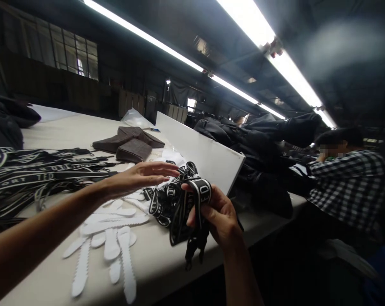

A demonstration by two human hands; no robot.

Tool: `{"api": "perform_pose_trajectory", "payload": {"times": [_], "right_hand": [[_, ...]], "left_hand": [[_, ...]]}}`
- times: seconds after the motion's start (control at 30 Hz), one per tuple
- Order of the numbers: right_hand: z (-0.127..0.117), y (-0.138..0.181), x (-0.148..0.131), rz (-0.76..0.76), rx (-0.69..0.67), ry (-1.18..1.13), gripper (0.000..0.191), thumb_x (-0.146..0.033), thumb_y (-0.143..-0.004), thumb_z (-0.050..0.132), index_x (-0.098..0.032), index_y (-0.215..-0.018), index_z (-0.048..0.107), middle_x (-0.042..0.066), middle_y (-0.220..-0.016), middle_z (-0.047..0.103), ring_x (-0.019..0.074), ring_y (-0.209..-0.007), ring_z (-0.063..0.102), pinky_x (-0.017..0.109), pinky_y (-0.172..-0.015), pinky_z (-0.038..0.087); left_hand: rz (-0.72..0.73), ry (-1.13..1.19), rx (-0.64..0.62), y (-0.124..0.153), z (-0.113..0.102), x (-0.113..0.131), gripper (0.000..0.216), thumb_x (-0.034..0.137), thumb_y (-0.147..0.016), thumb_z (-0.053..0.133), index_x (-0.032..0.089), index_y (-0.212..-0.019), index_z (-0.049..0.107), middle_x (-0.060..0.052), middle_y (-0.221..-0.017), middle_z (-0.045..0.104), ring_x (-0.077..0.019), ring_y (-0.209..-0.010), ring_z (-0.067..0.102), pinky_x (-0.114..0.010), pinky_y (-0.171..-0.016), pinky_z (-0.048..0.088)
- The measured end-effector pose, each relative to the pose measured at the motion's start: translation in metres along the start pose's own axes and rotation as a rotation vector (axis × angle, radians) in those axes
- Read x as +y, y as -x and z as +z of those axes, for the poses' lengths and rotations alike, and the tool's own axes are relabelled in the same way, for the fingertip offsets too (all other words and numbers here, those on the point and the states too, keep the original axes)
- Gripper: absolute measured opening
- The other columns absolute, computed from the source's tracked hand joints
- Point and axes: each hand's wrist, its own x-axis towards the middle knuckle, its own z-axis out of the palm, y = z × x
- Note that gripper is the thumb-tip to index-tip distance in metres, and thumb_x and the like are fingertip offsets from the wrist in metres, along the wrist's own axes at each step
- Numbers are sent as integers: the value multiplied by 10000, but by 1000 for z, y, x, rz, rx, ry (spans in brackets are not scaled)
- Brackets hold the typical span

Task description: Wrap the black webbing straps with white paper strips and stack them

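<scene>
My right hand (222, 216) grips a folded bundle of black-and-white lettered straps (202, 193), whose dark ends dangle below the fingers. Palm down with fingers stretched out, my left hand (144, 174) hovers just left of it and holds nothing. Behind the held bundle lies a pile of bundled straps (160, 206) with the same print. Long loose straps (48, 176) spread over the table at the left. White plastic strips with toothed edges (111, 242) lie scattered on the tabletop beneath my left arm.
Dark brown folded fabric pieces (131, 142) rest farther back on the table (48, 272). A white upright board (198, 148) runs along the right side. Beyond it are heaped black garments (243, 140) and a person in a checked shirt (352, 182). Dark cloth (7, 117) lies far left.
</scene>
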Motion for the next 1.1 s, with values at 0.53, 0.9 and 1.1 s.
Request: {"api": "perform_pose_trajectory", "payload": {"times": [0.53, 0.9, 1.1], "right_hand": [[22, -43, 29, -324, 164, 342, 181, -265, -822, 689, -202, -992, 694, 55, -985, 670, 209, -924, 628, 350, -896, 513], [53, -61, 95, -446, 545, 569, 140, -321, -784, 744, -198, -837, 703, 89, -1052, 607, 233, -1013, 556, 382, -971, 453], [62, -87, 105, 46, 209, -74, 511, -311, -691, 828, -205, -1121, 574, 57, -1071, 655, 186, -951, 651, 343, -872, 537]], "left_hand": [[177, 361, 97, 13, 82, -36, 508, 423, -869, 629, 227, -1327, 530, -68, -1354, 543, -247, -1274, 468, -347, -1124, 325], [-55, 504, 375, 45, 67, -60, 416, 470, -792, 692, 166, -1074, 653, -43, -845, 670, -160, -748, 614, -235, -668, 466], [-20, 7, 394, 73, 20, -53, 303, 313, -815, 614, 167, -1072, 681, -33, -852, 651, -147, -702, 546, -229, -610, 433]]}}
